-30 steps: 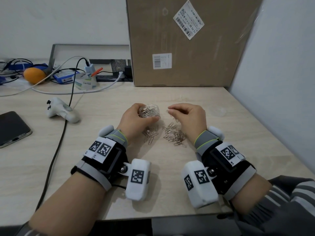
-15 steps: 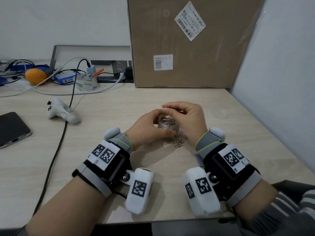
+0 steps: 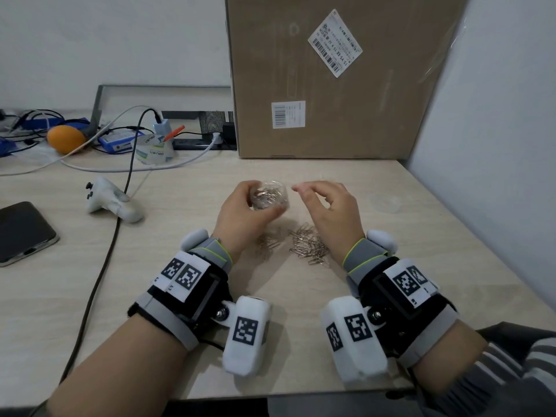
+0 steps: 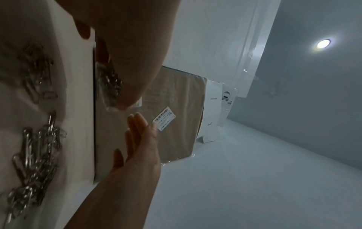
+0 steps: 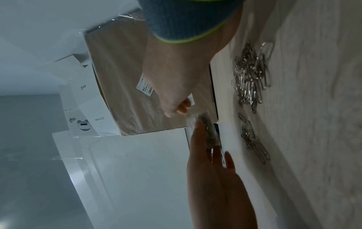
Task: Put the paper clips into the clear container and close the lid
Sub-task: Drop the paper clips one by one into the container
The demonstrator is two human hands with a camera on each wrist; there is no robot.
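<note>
My left hand [image 3: 261, 203] holds a small clear container [image 3: 270, 195] above the table, with thumb and fingers curled round it. Silver paper clips show inside it. Just right of it hovers my right hand [image 3: 304, 194], fingers loosely bent and holding nothing that I can see. Below the hands, loose paper clips [image 3: 310, 248] lie in a pile on the table, with a smaller bunch [image 3: 269, 242] to its left. The clear lid [image 3: 386, 203] lies flat at the right. The left wrist view shows the container [image 4: 108, 86] under my thumb, and the right wrist view shows the pile [image 5: 250, 77].
A big cardboard box [image 3: 331, 85] stands against the wall behind the hands. To the left lie a white controller [image 3: 112, 200], a black cable [image 3: 99, 281] and a dark phone [image 3: 24, 233]. A tape roll [image 3: 153, 152] and more cables sit at the back left.
Half a second ago both hands were together over the pile, my right hand above the container. Now the left hand has carried the container up and to the left, and the right hand has drawn apart.
</note>
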